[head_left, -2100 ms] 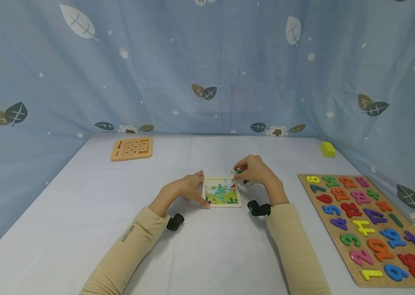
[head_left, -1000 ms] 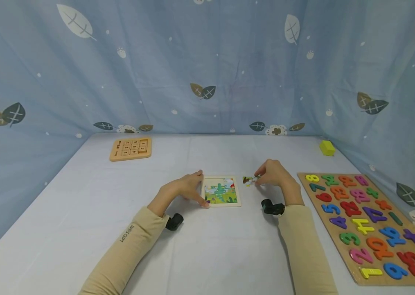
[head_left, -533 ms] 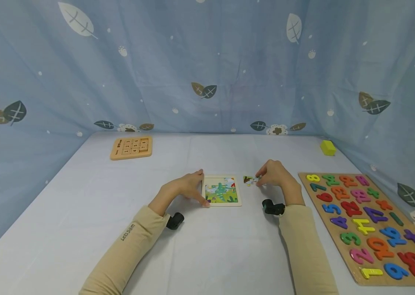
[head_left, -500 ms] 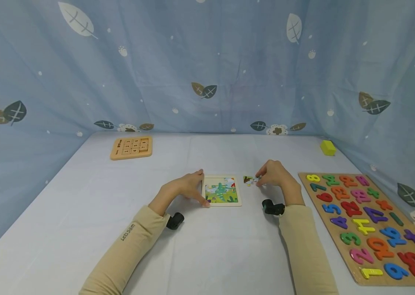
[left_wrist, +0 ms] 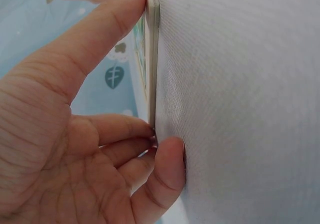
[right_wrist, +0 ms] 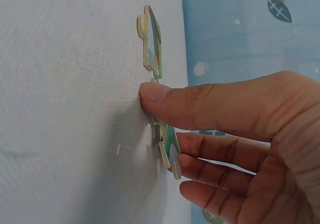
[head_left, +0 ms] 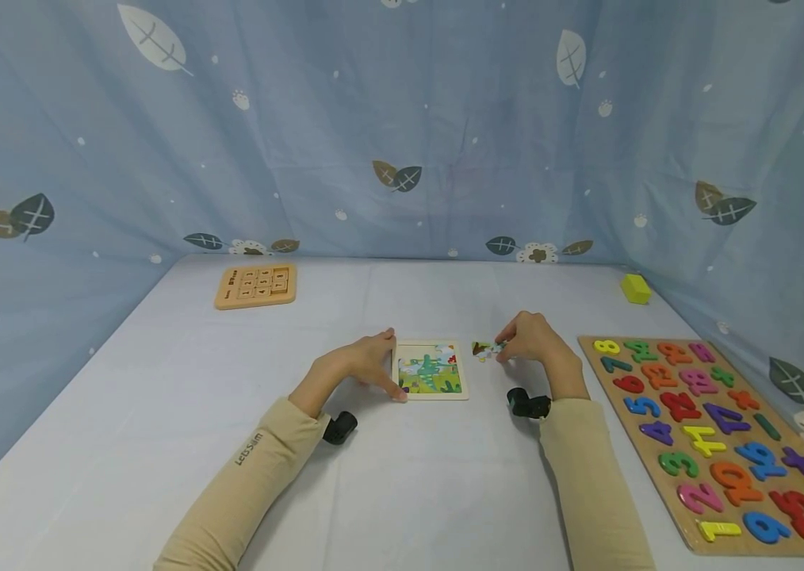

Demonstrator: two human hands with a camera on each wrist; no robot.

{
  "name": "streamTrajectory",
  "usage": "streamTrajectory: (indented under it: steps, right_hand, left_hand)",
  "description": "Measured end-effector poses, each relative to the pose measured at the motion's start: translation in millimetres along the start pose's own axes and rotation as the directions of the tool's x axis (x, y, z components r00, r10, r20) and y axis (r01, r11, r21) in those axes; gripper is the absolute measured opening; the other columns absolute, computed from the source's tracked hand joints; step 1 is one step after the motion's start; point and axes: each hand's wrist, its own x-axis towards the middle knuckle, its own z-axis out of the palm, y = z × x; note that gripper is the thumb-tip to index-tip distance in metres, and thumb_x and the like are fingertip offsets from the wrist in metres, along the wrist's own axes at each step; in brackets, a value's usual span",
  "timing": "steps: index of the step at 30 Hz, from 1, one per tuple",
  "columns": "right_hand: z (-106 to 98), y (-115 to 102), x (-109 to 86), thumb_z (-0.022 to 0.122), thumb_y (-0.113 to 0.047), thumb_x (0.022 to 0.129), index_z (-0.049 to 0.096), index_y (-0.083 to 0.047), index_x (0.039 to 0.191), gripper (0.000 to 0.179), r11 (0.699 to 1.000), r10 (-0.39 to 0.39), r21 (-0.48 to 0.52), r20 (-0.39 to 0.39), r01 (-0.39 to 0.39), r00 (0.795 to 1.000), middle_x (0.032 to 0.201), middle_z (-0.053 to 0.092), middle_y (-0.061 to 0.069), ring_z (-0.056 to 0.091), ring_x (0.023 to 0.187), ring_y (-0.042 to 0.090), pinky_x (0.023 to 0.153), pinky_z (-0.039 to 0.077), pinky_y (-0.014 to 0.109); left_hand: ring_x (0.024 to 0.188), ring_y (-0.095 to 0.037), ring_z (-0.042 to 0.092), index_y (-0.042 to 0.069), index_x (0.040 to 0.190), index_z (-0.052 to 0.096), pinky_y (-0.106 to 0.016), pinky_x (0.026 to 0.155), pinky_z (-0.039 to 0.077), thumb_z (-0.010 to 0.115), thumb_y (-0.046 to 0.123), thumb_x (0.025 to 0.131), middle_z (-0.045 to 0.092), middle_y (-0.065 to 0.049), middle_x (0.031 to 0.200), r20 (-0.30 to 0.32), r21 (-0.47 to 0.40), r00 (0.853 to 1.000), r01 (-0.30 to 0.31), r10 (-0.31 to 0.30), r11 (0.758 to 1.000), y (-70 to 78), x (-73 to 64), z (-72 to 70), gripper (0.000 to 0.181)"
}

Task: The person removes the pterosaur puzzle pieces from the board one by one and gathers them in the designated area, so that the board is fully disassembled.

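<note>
A small wooden jigsaw frame [head_left: 438, 398] with a green crocodile picture lies mid-table, a bare strip along its top. My left hand [head_left: 365, 365] holds its left side, thumb at the near corner and fingertips at the far one. In the left wrist view the thumb [left_wrist: 107, 32] lies along the frame's edge. Right of the frame, my right hand [head_left: 532, 339] pinches a green-and-grey puzzle piece [right_wrist: 170, 144] low over the cloth, thumb in front and fingers behind. Another puzzle piece [head_left: 480, 349], brown and green, lies just left of those fingertips. The thumb hides part of the pieces.
A wooden number sliding puzzle [head_left: 255, 287] lies at the back left. At the back right sits a yellow block [head_left: 635, 289]. A large board of coloured numbers [head_left: 666, 507] covers the right side of the table. A blue leaf-print curtain [head_left: 445, 119] hangs behind.
From the frame's upper right corner, my right hand has moved right with a puzzle piece, beside the other piece. It has hardly moved in the last second. My left hand stays on the frame.
</note>
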Motion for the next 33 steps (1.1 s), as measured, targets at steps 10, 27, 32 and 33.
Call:
streamTrajectory:
  steps: [10,27,32,33]
  right_hand:
    - [-2,0,-2.1,0.08,-0.017,0.075,0.073,-0.003,0.107,0.036,1.0,0.002,-0.014,0.01,-0.002,1.0,0.107,0.069,0.019,0.062,0.092,0.028,0.078,0.052,0.04]
    - [-10,-16,-6.8,0.078,-0.02,0.079,0.068,-0.001,0.118,0.045,0.99,-0.122,0.066,-0.034,0.124,0.992,0.116,0.065,0.022,0.059,0.105,0.033,0.085,0.052,0.044]
    - [-11,-23,-7.3,0.078,-0.022,0.079,0.067,-0.001,0.12,0.048,0.987,-0.142,0.074,-0.029,0.144,0.989,0.118,0.064,0.022,0.058,0.106,0.032,0.085,0.052,0.043]
    - [-10,-24,-6.8,0.078,-0.022,0.079,0.067,-0.001,0.12,0.048,0.986,-0.151,0.073,-0.029,0.153,0.988,0.118,0.064,0.023,0.058,0.106,0.032,0.085,0.052,0.043]
  left_hand:
    - [0.148,-0.03,0.02,0.003,0.151,0.028,-0.041,0.109,0.036,0.081,0.042,0.074,0.011,-0.012,0.162,-0.004,0.002,1.0,0.006,-0.006,1.0,0.5,-0.2,0.1,0.101]
    - [0.148,-0.029,0.022,0.003,0.15,0.03,-0.04,0.106,0.038,0.082,0.043,0.074,0.011,-0.012,0.162,-0.002,-0.001,1.0,-0.004,0.004,1.0,-0.6,0.2,0.3,0.1]
    - [0.147,-0.03,0.022,0.003,0.15,0.03,-0.04,0.105,0.039,0.082,0.043,0.074,0.011,-0.012,0.162,-0.001,0.0,1.0,-0.003,0.003,1.0,-0.7,0.1,0.1,0.1]
    - [0.147,-0.03,0.022,0.003,0.15,0.03,-0.04,0.105,0.039,0.082,0.043,0.074,0.011,-0.012,0.162,-0.002,-0.001,1.0,-0.003,0.003,1.0,-0.8,0.2,0.1,0.1]
